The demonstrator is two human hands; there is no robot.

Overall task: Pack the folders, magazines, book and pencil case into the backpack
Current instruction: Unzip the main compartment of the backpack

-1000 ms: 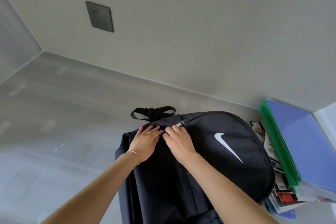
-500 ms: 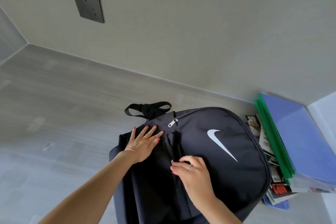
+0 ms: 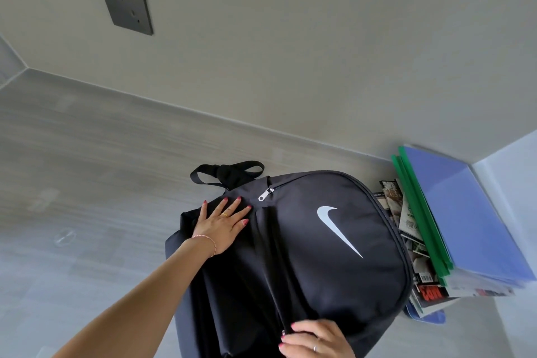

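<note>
The right hand (image 3: 315, 338), low at the near edge, has its fingers curled at the backpack's (image 3: 319, 241) zip line, apparently pinching a slider, though the slider itself is hidden. The left hand (image 3: 222, 225) lies flat with fingers spread, pressing the bag's left top panel down.

The backpack lies on the table (image 3: 87, 183). It looks like soft, limp fabric that would bunch under a pull, so bracing it flat while drawing the zip suits it; a second zip pull (image 3: 266, 194) sits near the carry loop (image 3: 226, 174).

Just right of the bag, the folders (image 3: 465, 212) lie on the magazines (image 3: 406, 221). Folders look stiff, smooth and probably slippery; magazines floppy, so best lifted by the spine edge. Book and pencil case cannot be made out.
</note>
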